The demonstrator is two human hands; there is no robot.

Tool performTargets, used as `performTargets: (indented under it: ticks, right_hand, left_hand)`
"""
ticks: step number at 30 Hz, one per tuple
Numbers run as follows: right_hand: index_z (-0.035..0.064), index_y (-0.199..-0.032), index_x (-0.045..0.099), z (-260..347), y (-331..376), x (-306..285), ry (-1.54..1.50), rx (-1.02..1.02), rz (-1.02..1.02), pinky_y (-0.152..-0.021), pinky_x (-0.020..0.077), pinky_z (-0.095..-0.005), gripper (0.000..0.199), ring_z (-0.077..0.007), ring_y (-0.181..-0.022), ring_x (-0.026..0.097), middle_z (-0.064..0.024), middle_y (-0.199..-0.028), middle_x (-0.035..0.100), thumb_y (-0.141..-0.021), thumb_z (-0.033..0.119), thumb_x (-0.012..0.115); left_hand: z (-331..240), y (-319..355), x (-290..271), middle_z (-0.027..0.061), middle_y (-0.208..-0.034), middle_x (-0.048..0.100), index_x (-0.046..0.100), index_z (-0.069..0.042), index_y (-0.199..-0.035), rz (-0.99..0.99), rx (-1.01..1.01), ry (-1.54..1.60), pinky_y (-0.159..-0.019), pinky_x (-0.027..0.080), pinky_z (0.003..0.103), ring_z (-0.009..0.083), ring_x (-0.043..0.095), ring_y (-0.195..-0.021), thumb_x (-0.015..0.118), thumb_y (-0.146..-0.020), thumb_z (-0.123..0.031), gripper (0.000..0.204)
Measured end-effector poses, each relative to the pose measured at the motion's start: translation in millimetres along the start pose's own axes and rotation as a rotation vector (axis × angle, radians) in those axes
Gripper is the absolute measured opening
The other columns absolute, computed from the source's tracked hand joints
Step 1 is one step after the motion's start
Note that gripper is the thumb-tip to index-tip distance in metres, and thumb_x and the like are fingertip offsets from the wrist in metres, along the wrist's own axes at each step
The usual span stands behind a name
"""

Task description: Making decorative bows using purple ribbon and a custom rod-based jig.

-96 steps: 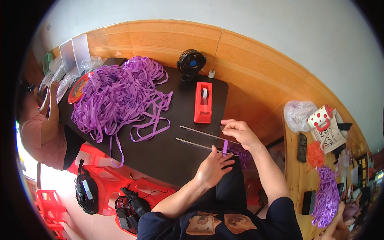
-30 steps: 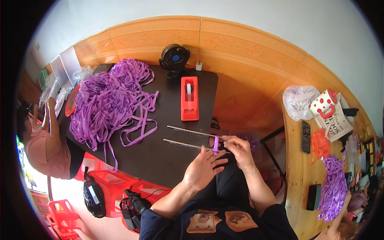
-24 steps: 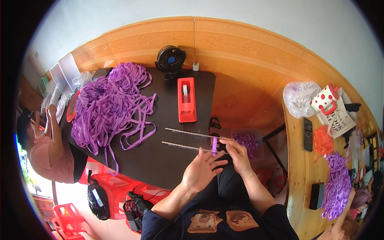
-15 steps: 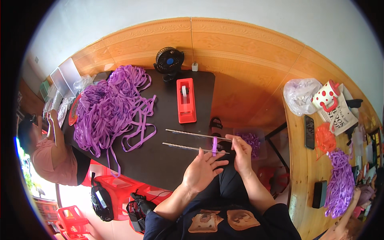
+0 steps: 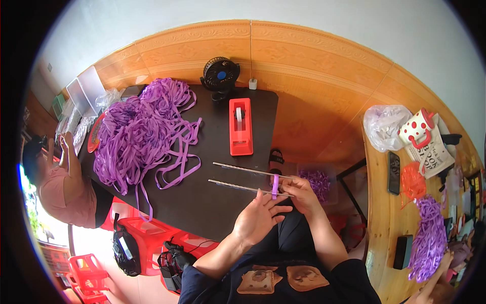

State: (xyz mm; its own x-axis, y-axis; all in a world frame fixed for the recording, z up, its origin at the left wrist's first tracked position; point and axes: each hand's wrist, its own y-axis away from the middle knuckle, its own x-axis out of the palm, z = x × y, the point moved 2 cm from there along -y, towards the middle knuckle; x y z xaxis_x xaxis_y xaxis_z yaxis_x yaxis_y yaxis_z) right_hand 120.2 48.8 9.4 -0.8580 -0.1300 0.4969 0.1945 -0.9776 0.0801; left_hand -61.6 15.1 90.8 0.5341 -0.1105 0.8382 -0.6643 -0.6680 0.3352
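Two thin metal rods (image 5: 238, 167) lie side by side above the dark table's right part, and a narrow purple ribbon (image 5: 275, 187) loops round both near their right ends. My left hand (image 5: 257, 215) is palm up with its fingers spread; the thumb tip is at the lower rod and the fingertips are just under the ribbon. Close to the right of the ribbon, my right hand (image 5: 299, 193) has its fingers pinched together at the rod ends. Those fingers hide whatever lies between them.
A large heap of purple ribbon (image 5: 136, 131) covers the left of the dark table (image 5: 212, 215). Behind the rods stand a red tape dispenser (image 5: 241, 126) and a black fan (image 5: 220, 76). A wooden table (image 5: 379, 223) at right bears a phone (image 5: 393, 173) and more ribbon. Another person (image 5: 66, 187) sits far left.
My right hand has come down from the upper rod's end toward the lower rod, its fingers closer to the ribbon. My left hand keeps nearly the same place. The whole view has shifted slightly.
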Motion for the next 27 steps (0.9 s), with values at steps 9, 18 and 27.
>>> performTargets:
  ticks: [9,18,27]
  right_hand:
    - [-0.0001,-0.107,0.062,-9.8,-21.1,13.4,-0.059,0.158,0.040,-0.075,0.0473,-0.0245,0.018,-0.0108,-0.083,0.058,-0.0017,-0.091,0.059,-0.090,0.007,0.065]
    - [0.0035,-0.096,0.061,-12.6,-31.1,16.0,-0.179,0.169,0.202,-0.064,0.0430,-0.0195,0.012,-0.0075,-0.077,0.055,0.0015,-0.086,0.056,-0.086,0.003,0.065]
    - [-0.0008,-0.121,0.058,-13.0,-18.7,19.4,-0.111,0.116,-0.052,-0.077,0.0520,-0.0268,0.034,-0.0155,-0.092,0.064,-0.0085,-0.107,0.064,-0.088,0.003,0.064]
  left_hand:
    - [1.2,-1.2,-4.3,0.0147,-0.145,0.042,0.032,-0.002,-0.145,0.032,0.011,0.017,-0.094,0.039,0.038,0.0311,0.051,-0.122,0.034,-0.102,-0.053,0.067]
    - [0.0,-2.2,-5.5,0.0136,-0.143,0.044,0.034,-0.002,-0.144,0.019,-0.005,0.040,-0.095,0.039,0.037,0.0307,0.052,-0.120,0.035,-0.102,-0.053,0.067]
    - [0.9,-1.0,-5.7,0.0135,-0.142,0.045,0.037,-0.002,-0.142,0.020,0.000,0.042,-0.095,0.040,0.038,0.0304,0.053,-0.119,0.037,-0.101,-0.053,0.066]
